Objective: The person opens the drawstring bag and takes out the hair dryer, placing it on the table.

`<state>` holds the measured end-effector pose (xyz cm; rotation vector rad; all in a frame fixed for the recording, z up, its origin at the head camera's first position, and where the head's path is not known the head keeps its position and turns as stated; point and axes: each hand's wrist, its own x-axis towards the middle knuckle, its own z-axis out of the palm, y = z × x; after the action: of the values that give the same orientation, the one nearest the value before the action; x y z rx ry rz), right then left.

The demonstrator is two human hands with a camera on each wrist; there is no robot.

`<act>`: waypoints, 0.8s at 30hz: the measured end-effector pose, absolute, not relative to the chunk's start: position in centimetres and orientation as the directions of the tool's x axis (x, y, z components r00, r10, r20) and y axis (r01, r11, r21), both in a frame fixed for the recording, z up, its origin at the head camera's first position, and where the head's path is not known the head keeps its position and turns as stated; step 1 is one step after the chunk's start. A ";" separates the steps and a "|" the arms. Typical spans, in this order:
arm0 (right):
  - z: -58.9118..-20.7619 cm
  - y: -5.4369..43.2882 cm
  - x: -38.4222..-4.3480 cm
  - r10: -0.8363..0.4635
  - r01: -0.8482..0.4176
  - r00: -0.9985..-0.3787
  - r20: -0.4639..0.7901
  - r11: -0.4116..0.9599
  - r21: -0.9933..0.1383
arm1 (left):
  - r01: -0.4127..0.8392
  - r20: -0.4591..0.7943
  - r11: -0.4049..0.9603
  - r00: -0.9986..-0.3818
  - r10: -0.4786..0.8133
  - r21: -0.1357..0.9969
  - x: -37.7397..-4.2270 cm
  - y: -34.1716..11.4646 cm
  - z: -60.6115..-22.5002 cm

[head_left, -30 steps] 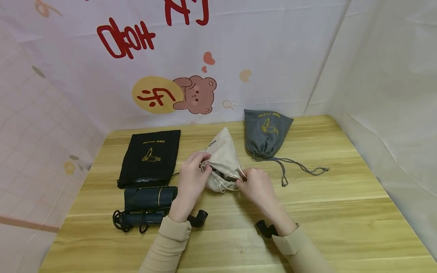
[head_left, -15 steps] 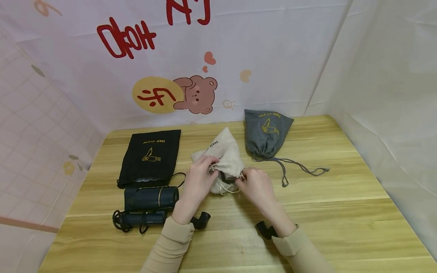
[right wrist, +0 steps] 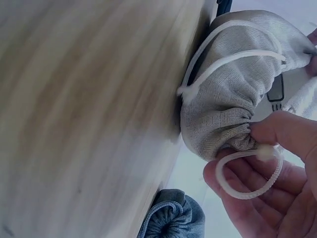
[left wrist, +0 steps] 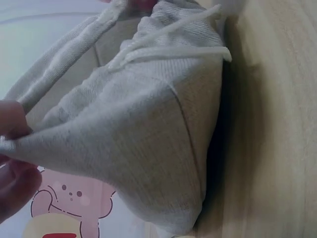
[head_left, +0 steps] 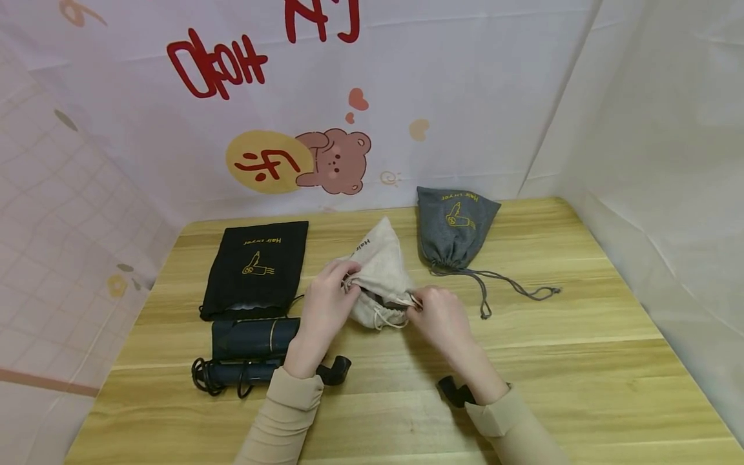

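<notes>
A beige drawstring bag (head_left: 380, 258) printed with "Hair" lies mid-table, its mouth facing the person. My left hand (head_left: 329, 297) pinches the left side of its rim between thumb and fingers; the left wrist view shows the cloth (left wrist: 133, 134) drawn taut from those fingertips (left wrist: 22, 188). At the opposite side, my right hand (head_left: 440, 315) pinches the gathered rim, with a white cord loop (right wrist: 247, 193) hanging over the fingers. The mouth is spread between the hands. Something dark and grey shows inside, mostly hidden by cloth.
Behind to the left lies a black bag (head_left: 256, 268), to the right a grey drawstring bag (head_left: 456, 226) with trailing cords. Two dark blue cylindrical appliances (head_left: 252, 339) lie near the left forearm. Black angled pieces (head_left: 336, 371) sit beside each forearm.
My left hand shifts right with the rim, then back left, so the bag's mouth narrows and widens again. The right hand moves only slightly, still gripping the rim.
</notes>
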<state>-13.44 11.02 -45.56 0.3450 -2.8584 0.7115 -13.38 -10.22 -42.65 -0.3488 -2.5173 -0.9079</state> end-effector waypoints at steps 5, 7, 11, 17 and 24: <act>-45.4 11.1 -13.3 -0.172 -0.241 -0.966 0.192 0.866 -0.439 | 0.410 0.543 0.733 -0.837 0.066 0.543 -13.6 -10.5 -42.4; -45.2 11.1 -13.3 -0.175 -0.245 -0.965 0.195 0.868 -0.432 | 0.418 0.580 0.727 -0.814 0.034 0.544 -13.8 -10.6 -42.4; -45.1 11.1 -13.1 -0.182 -0.265 -0.957 0.227 0.866 -0.423 | 0.419 0.624 0.709 -0.781 -0.038 0.567 -14.0 -10.6 -42.5; -45.3 10.9 -13.2 -0.179 -0.285 -0.948 0.264 0.849 -0.446 | 0.391 0.571 0.717 -0.821 -0.013 0.578 -13.6 -9.8 -42.7; -45.3 10.8 -13.3 -0.167 -0.315 -0.926 0.338 0.835 -0.450 | 0.314 0.446 0.780 -0.894 0.051 0.542 -13.2 -8.9 -42.8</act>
<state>-13.27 10.83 -45.32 0.3673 -2.7302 0.7407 -13.19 -8.95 -42.76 -0.2759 -2.5609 -0.8816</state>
